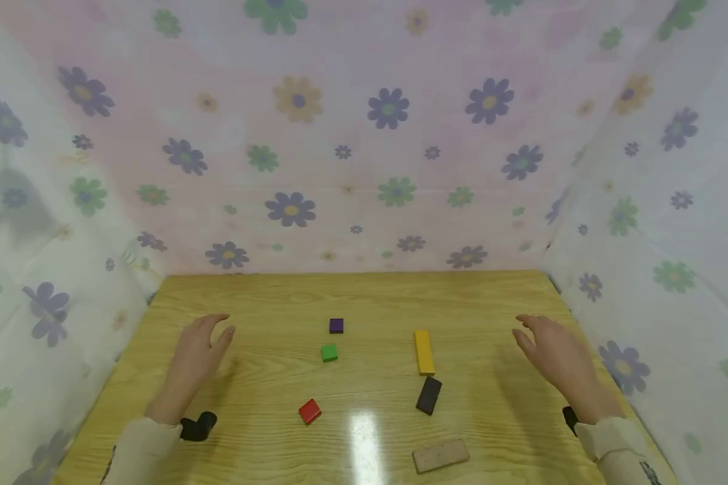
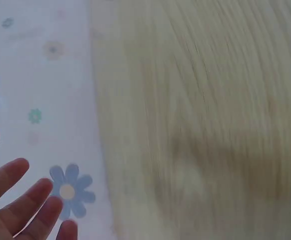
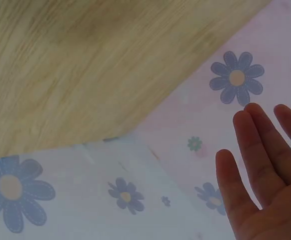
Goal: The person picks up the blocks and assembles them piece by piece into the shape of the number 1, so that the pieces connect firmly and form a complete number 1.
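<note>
Nearest on the wood-grain table (image 1: 267,451) lies a beige rectangular block (image 1: 441,456), then a small red block (image 1: 310,411) and, to its right, a black rectangular block (image 1: 429,395). Beyond, left hand (image 1: 195,357) and right hand (image 1: 557,357) hover loosely open, holding nothing, well apart from the long yellow block (image 1: 424,352) and small green block (image 1: 329,353) between them. Farther lies a dark purple block (image 1: 336,326), then flowered cloth (image 1: 321,236).

Left hand (image 2: 23,204) and right hand (image 3: 280,206) cropped in wrist views, table (image 1: 267,303) cut off below in head view
</note>
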`<state>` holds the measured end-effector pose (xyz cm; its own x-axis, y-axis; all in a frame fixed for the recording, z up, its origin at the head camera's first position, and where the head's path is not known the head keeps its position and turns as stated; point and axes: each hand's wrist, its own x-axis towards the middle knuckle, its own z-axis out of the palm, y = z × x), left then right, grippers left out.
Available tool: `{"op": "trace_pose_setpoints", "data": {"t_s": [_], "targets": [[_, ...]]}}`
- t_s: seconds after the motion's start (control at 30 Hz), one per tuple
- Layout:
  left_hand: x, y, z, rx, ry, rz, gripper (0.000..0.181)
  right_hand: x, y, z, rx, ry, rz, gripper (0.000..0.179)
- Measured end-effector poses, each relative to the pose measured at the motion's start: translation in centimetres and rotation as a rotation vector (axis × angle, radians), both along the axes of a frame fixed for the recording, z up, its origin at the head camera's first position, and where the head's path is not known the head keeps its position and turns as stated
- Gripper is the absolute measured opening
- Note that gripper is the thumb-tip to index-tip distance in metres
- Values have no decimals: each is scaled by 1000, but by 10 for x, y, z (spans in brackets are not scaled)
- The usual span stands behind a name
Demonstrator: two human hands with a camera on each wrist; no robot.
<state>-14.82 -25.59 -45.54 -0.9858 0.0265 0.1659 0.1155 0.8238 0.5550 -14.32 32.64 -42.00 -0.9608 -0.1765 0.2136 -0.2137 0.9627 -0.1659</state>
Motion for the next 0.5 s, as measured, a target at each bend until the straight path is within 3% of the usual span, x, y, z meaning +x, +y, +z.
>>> {"op": "trace_pose_setpoints", "data": {"t_s": [0.13,0.27,0.5], "targets": [[10,21,-8,191,-66,-35,51,10,3,-9,-73,-116,-34,53],[21,44,-16,249,-47,-34,43,19,2,-19,-156,-194,-60,62],[43,77,-30,325,-13,-1,36,29,-11,-40,-255,-262,-62,60]]}}
